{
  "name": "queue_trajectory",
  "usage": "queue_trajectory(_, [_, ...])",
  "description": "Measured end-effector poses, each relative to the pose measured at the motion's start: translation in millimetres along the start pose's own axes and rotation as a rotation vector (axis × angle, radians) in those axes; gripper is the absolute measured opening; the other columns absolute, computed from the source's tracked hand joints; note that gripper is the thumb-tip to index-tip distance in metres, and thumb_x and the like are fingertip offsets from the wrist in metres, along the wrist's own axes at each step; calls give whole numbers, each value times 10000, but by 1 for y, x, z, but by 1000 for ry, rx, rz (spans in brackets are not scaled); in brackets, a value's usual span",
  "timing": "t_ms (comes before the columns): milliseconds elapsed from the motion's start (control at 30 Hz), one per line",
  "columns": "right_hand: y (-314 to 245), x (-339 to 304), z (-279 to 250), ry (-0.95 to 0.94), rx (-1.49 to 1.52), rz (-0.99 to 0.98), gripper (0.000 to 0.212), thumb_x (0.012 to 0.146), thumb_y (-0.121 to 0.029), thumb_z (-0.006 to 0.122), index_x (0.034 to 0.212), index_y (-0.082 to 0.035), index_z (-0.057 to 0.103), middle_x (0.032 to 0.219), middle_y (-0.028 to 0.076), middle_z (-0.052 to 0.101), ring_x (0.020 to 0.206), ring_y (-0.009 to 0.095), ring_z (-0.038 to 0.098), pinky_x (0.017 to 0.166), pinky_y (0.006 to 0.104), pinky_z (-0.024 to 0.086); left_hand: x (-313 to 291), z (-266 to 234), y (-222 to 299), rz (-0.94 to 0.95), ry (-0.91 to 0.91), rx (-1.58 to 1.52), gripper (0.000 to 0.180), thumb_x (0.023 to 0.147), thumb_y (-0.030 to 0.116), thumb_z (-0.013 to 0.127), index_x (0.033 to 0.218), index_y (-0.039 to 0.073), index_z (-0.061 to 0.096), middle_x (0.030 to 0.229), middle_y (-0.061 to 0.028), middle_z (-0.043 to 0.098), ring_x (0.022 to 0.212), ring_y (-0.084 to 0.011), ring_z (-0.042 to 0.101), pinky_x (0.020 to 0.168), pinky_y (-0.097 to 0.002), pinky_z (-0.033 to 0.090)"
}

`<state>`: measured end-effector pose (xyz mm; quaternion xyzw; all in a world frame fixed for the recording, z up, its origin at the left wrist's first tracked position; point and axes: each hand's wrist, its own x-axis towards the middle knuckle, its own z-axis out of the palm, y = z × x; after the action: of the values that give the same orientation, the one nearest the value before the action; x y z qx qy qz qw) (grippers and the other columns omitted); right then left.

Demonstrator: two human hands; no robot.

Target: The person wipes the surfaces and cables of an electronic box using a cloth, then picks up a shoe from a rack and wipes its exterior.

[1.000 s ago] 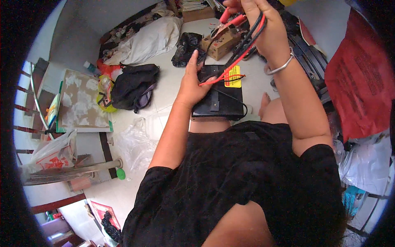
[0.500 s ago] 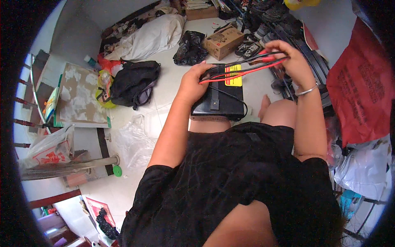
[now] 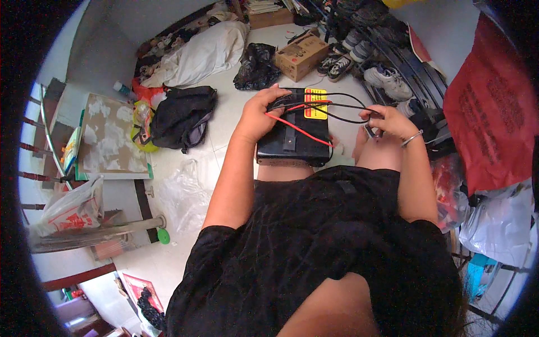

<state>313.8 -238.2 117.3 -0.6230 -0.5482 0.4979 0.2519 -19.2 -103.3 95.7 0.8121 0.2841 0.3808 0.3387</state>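
Observation:
A black box-shaped device (image 3: 273,145) with a handle strap and a yellow-and-red label (image 3: 315,104) rests on my thighs. My left hand (image 3: 259,117) is closed around a bundle of cables at the device's far left side. From it, black cables (image 3: 345,106) loop across to my right hand (image 3: 393,122), which pinches them beside the device. A dark clip-like end (image 3: 371,131) shows under the right fingers, too small to make out fully. One red cable (image 3: 303,131) slants from my left hand over the device's top to its right edge.
A black backpack (image 3: 182,118) lies on the floor to the left, near a stained board (image 3: 115,135) and clear plastic (image 3: 185,194). Ahead are a black plastic bag (image 3: 257,66) and a cardboard box (image 3: 302,56). Shoes (image 3: 387,81) and a red bag (image 3: 485,112) line the right.
My right hand has come down and nearer, keeping the black cables. The red cable has left it and hangs across the device. My left hand stays nearly in place.

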Motion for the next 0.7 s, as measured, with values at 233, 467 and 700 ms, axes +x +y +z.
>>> queue_trajectory(233, [14,3,14,15,60,-26,345,809,-17,520,1153,-23,549,942,25,593,677,84,516,604,235,463,4,-1,2,-35,-65,-55,404,660,-56,634,1034,95,644,1051,-145,610,1148,-265,515,960,-326,402])
queue_trajectory(467, [13,5,32,-38,-106,-127,329,815,-64,564,1144,-67,581,982,58,632,817,135,571,756,269,468,4,0,-11,7,-13,-52,298,679,-25,623,963,57,661,974,-129,640,1079,-257,566,923,-319,433])
queue_trajectory(700, [3,6,64,-101,-286,-177,400,763,-225,679,1102,-39,577,932,96,649,853,168,598,784,294,465,4,2,-8,8,56,1,149,745,29,619,885,28,670,909,-124,659,1031,-259,593,890,-323,454])
